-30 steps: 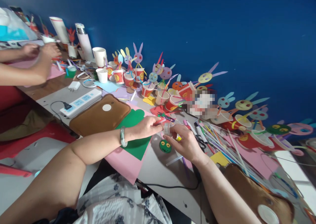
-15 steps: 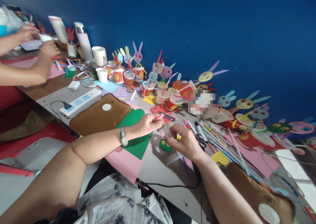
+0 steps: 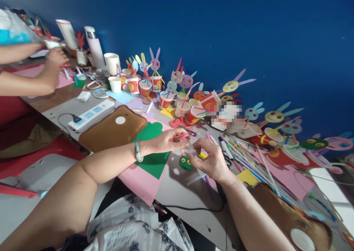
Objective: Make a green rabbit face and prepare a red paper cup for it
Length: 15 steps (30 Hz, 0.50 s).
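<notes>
My left hand, below a jade-like bangle, is closed on a small pinkish-red strip; its exact kind is unclear. My right hand curls its thumb and fingers around a see-through object that looks like a roll of clear tape. The fingertips of both hands almost meet there. Under my right thumb, a green paper face with yellow eyes lies on the table. Green paper and pink paper spread beneath my left wrist.
Red paper cups with rabbit-faced figures line the blue wall. A power strip and brown pouch lie left. Scissors, pens and sticks crowd the right. A co-worker's hands work at far left.
My left hand has shifted slightly right, closer to my right hand, and its fingers have moved toward the see-through roll. The co-worker's farther hand has moved behind the white cup.
</notes>
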### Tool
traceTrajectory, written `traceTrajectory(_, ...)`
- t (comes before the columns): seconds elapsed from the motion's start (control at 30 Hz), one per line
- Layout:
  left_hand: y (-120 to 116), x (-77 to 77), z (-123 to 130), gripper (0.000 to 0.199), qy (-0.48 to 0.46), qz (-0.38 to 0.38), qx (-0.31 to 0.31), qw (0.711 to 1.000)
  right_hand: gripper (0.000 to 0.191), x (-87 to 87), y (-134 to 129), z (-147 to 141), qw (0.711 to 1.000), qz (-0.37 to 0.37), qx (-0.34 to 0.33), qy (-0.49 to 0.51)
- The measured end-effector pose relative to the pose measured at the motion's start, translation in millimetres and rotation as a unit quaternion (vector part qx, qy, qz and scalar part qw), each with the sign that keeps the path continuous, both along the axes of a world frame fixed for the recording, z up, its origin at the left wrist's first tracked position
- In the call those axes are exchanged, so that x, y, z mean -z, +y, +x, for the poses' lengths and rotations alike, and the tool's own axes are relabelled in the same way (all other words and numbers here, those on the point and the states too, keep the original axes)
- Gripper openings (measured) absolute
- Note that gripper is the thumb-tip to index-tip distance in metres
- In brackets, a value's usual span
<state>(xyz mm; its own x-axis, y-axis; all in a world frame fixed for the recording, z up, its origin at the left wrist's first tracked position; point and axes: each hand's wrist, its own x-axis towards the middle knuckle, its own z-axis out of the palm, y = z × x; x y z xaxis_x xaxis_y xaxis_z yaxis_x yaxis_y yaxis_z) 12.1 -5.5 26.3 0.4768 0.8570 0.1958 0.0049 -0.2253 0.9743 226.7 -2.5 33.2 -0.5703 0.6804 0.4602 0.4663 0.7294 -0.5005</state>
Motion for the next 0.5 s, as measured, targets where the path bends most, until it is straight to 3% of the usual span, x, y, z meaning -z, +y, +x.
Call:
traceTrajectory(0.13,0.7,0.7,-2.6,0.036,-0.008,-0.013,0.007,1.000,0.015,2.6,1.1,2.5,0.999,0.025,-0.016,0.013)
traceTrajectory(0.33,4.4,5.4,-5.9,0.028,0.001,-0.020,0.084,0.996,0.006,3.5,-0.4,3.1,0.999,-0.001,-0.049,0.020)
traceTrajectory(0.5,3.7,1.0,-4.6,0.025,-0.017,-0.043,0.045,0.998,0.009,3.1,0.6,0.8,0.999,0.010,-0.019,0.044)
